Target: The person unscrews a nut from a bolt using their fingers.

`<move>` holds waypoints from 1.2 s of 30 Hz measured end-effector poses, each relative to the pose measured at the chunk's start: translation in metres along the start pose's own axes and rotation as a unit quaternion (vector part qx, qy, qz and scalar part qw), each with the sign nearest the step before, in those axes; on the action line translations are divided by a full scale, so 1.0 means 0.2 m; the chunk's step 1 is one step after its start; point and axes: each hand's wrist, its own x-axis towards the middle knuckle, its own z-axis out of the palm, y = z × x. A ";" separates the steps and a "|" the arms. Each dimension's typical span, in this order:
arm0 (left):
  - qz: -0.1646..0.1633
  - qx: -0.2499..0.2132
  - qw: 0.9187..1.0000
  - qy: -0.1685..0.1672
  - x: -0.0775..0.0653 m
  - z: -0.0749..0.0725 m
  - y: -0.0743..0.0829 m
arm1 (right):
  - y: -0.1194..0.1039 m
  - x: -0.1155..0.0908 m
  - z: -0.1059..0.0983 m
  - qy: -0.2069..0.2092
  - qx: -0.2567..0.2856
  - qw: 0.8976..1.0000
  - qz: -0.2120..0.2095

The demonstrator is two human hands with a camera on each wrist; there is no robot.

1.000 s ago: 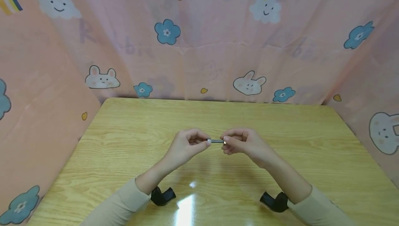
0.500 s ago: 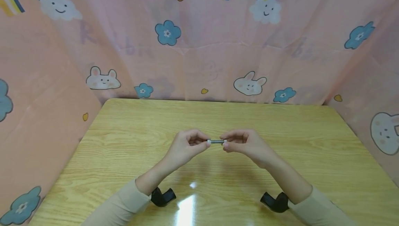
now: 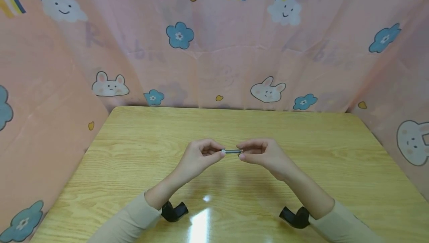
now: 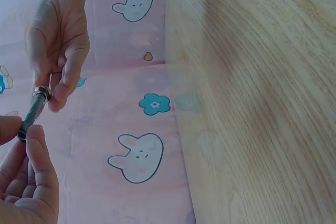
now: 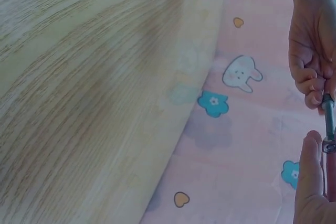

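Observation:
Level above the table, a metal bolt spans the space between the two hands. My left hand pinches its head end between thumb and fingers. On the other end sits a nut, seen beside the threaded shank in the left wrist view. The thumb and fingers of my right hand are around this nut, the thumb below and the index finger above. In the right wrist view the nut shows at the right edge, close to the right hand's fingers. Fingertips hide part of the bolt's head.
A wood-grain table lies under both hands. Pink printed cloth hangs behind it and along both sides. Each wrist carries a black camera mount, one on the left and one on the right.
The right hand's thumb and fingers have shifted about the nut end, which now shows more between them. Left hand and bolt have moved very slightly left.

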 end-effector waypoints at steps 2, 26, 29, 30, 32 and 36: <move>-0.003 -0.001 1.000 0.000 0.00 0.00 0.00 | 0.00 0.00 0.00 0.002 -0.002 1.000 -0.002; -0.002 -0.004 1.000 -0.002 -0.01 0.00 0.01 | -0.02 0.00 0.00 -0.002 0.004 1.000 0.020; -0.001 -0.002 1.000 -0.002 -0.01 0.00 0.01 | -0.02 0.00 0.00 0.009 0.006 1.000 0.018; -0.001 0.000 1.000 -0.001 -0.01 0.00 0.01 | -0.02 0.00 0.00 0.012 0.004 1.000 0.017; 0.000 0.001 1.000 -0.001 -0.01 0.00 0.01 | -0.02 0.00 0.00 0.016 0.001 1.000 0.018; 0.001 -0.003 1.000 -0.002 -0.01 0.00 0.01 | -0.02 0.00 0.00 0.015 -0.005 1.000 0.020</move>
